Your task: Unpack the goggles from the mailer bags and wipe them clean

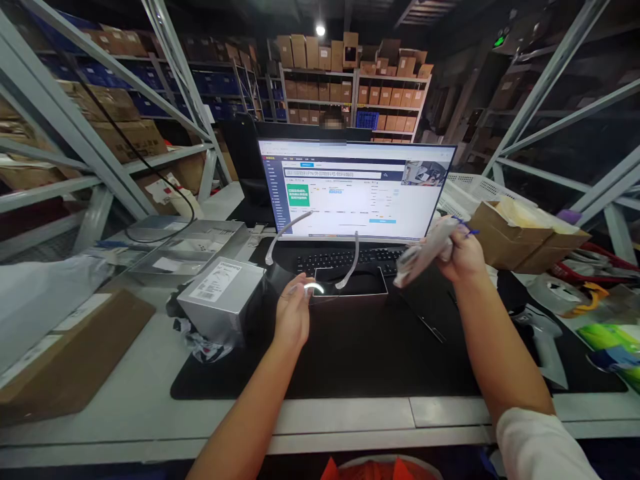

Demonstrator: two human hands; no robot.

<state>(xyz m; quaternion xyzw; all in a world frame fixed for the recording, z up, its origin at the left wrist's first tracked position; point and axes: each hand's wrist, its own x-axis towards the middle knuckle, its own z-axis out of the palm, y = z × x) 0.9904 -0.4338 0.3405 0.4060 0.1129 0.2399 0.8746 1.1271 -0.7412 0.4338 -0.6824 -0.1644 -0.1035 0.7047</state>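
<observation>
My left hand point(294, 307) is closed in a pinch at the front edge of what looks like a pair of glasses. Two pale, translucent temple arms point(356, 260) point away from me, and a bright curved glint shows beside the fingertips. Raised over the right of the desk mat, my right hand point(461, 253) grips a crumpled, whitish plastic bag point(423, 255); its contents are not clear. Something blue shows by those fingers. Beyond the glasses, a black rectangular tray or box with a light rim point(373, 293) lies before the keyboard point(380, 256).
A monitor point(345, 200) stands at the back of the black mat point(350, 367). Left are a silver labelled box point(220, 290) and a brown carton point(95, 353). A pen point(431, 328), a barcode scanner point(547, 343), a tape roll point(555, 293) and open cartons point(513, 240) lie right.
</observation>
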